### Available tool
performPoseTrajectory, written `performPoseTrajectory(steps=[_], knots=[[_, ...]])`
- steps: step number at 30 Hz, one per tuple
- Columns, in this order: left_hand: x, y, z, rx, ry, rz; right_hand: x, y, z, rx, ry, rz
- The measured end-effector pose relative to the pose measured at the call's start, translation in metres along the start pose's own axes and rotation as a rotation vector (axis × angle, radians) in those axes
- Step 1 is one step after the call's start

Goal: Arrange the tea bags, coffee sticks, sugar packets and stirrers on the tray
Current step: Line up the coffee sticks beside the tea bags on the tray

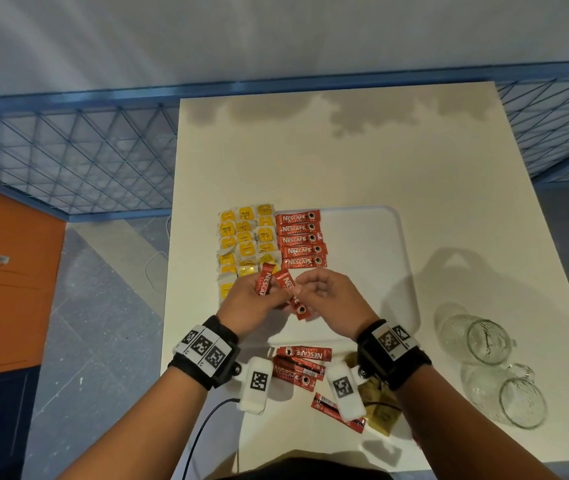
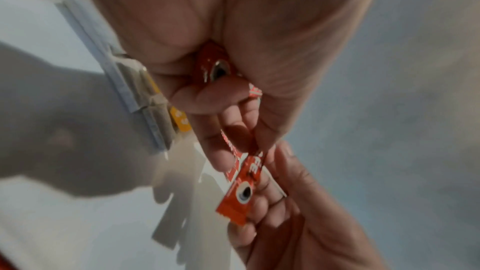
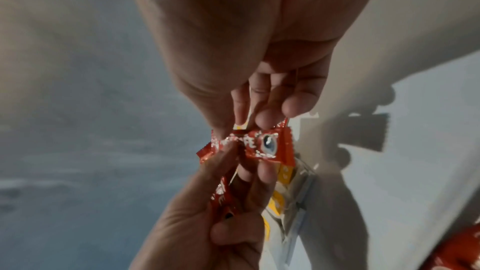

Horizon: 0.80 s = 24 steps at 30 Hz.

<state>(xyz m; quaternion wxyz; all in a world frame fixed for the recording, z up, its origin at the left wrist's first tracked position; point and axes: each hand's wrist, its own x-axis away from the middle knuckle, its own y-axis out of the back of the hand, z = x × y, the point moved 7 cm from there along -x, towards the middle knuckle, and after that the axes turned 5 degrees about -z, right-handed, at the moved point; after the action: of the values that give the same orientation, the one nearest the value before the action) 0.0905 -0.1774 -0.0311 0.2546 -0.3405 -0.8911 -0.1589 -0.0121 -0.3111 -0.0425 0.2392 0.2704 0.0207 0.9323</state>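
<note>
"NESCAFÉ CLASSIC" on red coffee sticks (image 1: 301, 239), "RELAX" on yellow tea bags (image 1: 245, 237), square black-and-white markers on wristbands (image 1: 204, 350)

— What's sitting on that cream table (image 1: 345, 161)?
— A white tray (image 1: 373, 244). Near its front edge, loose coffee sticks (image 1: 302, 367) and brown packets (image 1: 382, 407) are lying; two glass mugs (image 1: 494, 368) are lying right of it.

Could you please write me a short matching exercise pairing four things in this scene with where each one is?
Things:
1. tea bags
2. row of coffee sticks
3. glass mugs
4. two coffee sticks

Places:
A. held in the hands above the tray
B. table, right of tray
C. tray's left edge
D. tray, right of tea bags

Pairs: 1-C, 2-D, 3-B, 4-A
</note>
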Motion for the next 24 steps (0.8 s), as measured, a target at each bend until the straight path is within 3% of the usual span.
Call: performPoseTrajectory(steps=[6, 14, 19, 24], knots=[[0.004, 0.004, -0.006, 0.195, 0.044, -0.059, 0.003, 0.000, -0.012, 0.047, -0.049, 0.018], [0.006, 0.001, 0.007, 0.221, 0.157, -0.074, -0.013, 0.041, -0.021, -0.072, -0.049, -0.268], [0.007, 0.001, 0.016, 0.353, 0.304, -0.042, -0.027, 0.059, -0.041, 0.060, -0.093, -0.315], [0.008, 0.001, 0.024, 0.317, 0.340, 0.038, -0.035, 0.052, -0.041, 0.276, -0.104, -0.355]])
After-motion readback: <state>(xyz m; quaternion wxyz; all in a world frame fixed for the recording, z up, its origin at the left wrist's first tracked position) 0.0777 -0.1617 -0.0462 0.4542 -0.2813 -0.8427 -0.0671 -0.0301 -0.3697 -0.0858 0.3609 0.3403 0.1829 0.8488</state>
